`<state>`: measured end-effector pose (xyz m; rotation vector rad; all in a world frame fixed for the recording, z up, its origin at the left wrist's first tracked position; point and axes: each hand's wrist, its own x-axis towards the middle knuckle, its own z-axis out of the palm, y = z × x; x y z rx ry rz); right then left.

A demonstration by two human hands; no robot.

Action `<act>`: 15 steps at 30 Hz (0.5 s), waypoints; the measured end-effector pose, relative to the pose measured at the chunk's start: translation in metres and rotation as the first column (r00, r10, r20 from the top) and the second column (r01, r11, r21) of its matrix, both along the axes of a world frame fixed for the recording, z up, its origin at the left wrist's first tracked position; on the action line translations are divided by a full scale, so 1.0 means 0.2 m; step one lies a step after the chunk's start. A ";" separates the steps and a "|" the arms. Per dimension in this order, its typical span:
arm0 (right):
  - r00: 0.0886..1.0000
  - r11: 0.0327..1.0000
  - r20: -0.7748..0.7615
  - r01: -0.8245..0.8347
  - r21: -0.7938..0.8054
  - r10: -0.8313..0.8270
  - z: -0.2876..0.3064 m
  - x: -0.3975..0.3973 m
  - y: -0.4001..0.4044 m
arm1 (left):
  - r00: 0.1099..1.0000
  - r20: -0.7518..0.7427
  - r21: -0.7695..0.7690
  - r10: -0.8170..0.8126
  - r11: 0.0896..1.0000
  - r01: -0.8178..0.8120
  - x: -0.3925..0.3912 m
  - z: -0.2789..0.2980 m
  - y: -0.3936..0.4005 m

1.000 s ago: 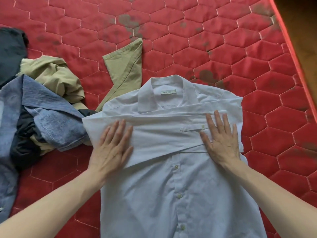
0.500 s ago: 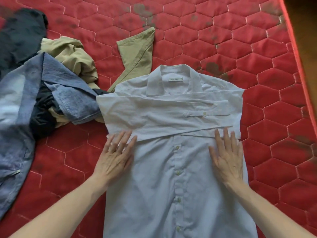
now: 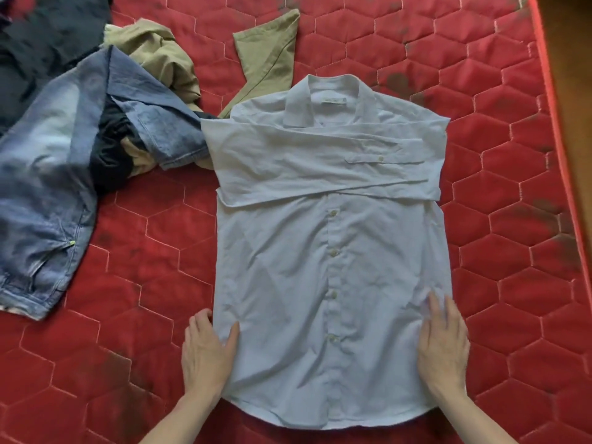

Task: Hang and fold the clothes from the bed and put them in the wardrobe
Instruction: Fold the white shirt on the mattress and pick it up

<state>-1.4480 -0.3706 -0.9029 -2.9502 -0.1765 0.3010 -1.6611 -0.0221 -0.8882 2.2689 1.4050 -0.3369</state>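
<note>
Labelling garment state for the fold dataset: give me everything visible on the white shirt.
The white shirt is a thin, lightly creased woven fabric, lying flat and front-up on the red quilted mattress, collar away from the camera. It is buttoned down the placket, with both long sleeves folded across the chest, a cuff button showing. The curved hem is nearest the camera. The left hand lies at its lower left edge, thumb on the cloth; the right hand rests flat on its lower right.

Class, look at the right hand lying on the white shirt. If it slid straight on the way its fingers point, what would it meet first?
The right hand points up the white shirt toward the collar. Probably it would first meet the edge of the folded sleeves lying across the chest.
</note>
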 end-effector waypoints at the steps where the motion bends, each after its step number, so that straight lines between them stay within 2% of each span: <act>1: 0.996 0.996 -0.007 0.085 0.025 -0.084 0.02 -0.02 -0.01 | 0.999 0.000 -0.037 0.043 0.998 -0.043 -0.03 0.01 -0.02; 4: 0.941 0.938 -0.091 0.335 0.091 -0.327 0.10 -0.04 -0.05 | 0.994 -0.033 -0.168 0.107 0.980 -0.111 -0.13 0.02 -0.08; 6: 0.889 0.897 -0.206 0.433 0.092 -0.408 0.14 -0.06 -0.10 | 0.982 0.009 -0.259 0.187 0.949 -0.178 -0.18 0.03 -0.10; 10: 0.868 0.938 -0.377 0.347 -0.006 -0.324 0.22 -0.10 -0.23 | 0.936 0.063 -0.471 0.346 0.838 -0.277 -0.24 0.07 -0.10; 12: 0.886 0.963 -0.381 0.261 -0.061 -0.264 0.26 -0.10 -0.26 | 0.923 0.059 -0.535 0.382 0.792 -0.294 -0.29 0.10 -0.09; 15: 0.919 0.975 -0.339 0.154 -0.159 -0.201 0.30 -0.09 -0.32 | 0.931 0.067 -0.552 0.359 0.791 -0.265 -0.35 0.17 -0.10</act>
